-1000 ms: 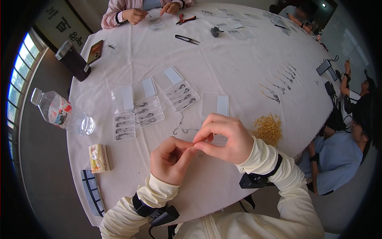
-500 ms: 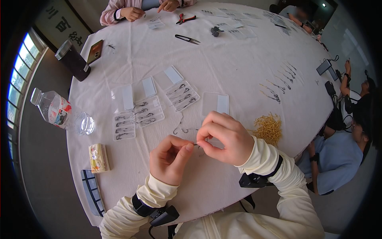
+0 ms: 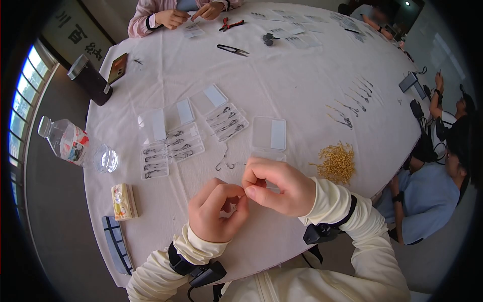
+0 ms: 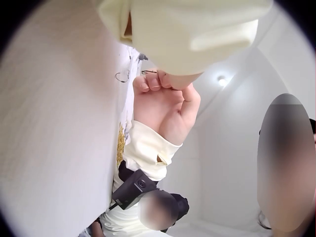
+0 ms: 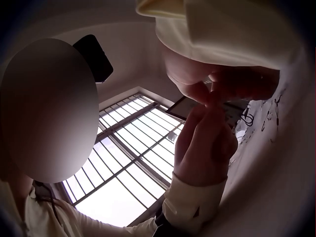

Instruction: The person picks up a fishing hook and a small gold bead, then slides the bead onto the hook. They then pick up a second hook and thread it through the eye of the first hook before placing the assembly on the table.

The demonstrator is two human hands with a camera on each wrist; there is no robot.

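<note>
In the head view the left hand point(image 3: 214, 211) and right hand point(image 3: 282, 187) meet at their fingertips, thumb and forefinger pinched on each. A small dark hook point(image 4: 148, 72) shows at the fingertips in the left wrist view; the hands hide most of it. Just beyond the hands, a loose hook point(image 3: 220, 164) with line lies on the cloth. An open clear box point(image 3: 259, 135) is partly behind the right hand. Left of it lie several clear boxes point(image 3: 226, 122) with dark hooks in rows. A golden pile of small pieces point(image 3: 336, 162) lies right of the right hand.
Several tied hooks point(image 3: 358, 99) lie in a row at the right. A bottle point(image 3: 75, 143), a dark flask point(image 3: 90, 80) and a tissue pack point(image 3: 124, 202) stand at the left. Snips point(image 3: 233, 50) and red pliers point(image 3: 231, 24) lie farther off, near another person's hands point(image 3: 173, 18).
The hands have come down slightly toward the body. Their fingertips parted a little around a small dark thing, then came together again. The view has shifted slightly.
</note>
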